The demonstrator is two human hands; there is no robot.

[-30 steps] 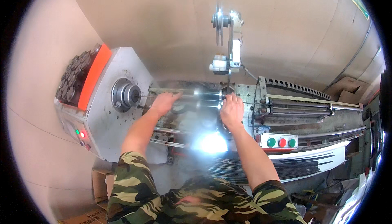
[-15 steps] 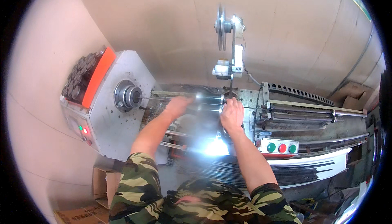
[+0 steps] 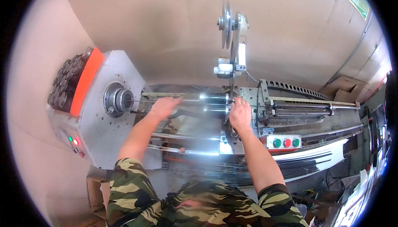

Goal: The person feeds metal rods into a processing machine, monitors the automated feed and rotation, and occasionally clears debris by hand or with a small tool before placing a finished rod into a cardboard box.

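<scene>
My left hand (image 3: 164,107) is over a thin metal rod (image 3: 143,101) that runs out of the round chuck (image 3: 117,100) on the grey machine head. Its index finger stretches right along the rod and the other fingers curl at it. Further right, a shiny dark cylinder (image 3: 213,98) lies in line with the rod, blurred at its left end. My right hand (image 3: 241,113) is bent at the cylinder's right end, beside an upright arm; its closed fingers hide what they grip. A dark curved strip (image 3: 186,113) shows below the left fingertips.
Above stands a reel (image 3: 226,25) on the upright arm, with white rollers (image 3: 224,67) below. A button box (image 3: 283,142) sits right of my right forearm. Dark thin rods (image 3: 232,173) lie nearer me on a white sheet (image 3: 331,154). A cardboard box (image 3: 96,191) is at lower left.
Along the rod, my left hand has moved left, away from the cylinder. My right hand stays at the cylinder's right end. The bright glare near the lower rails has shrunk.
</scene>
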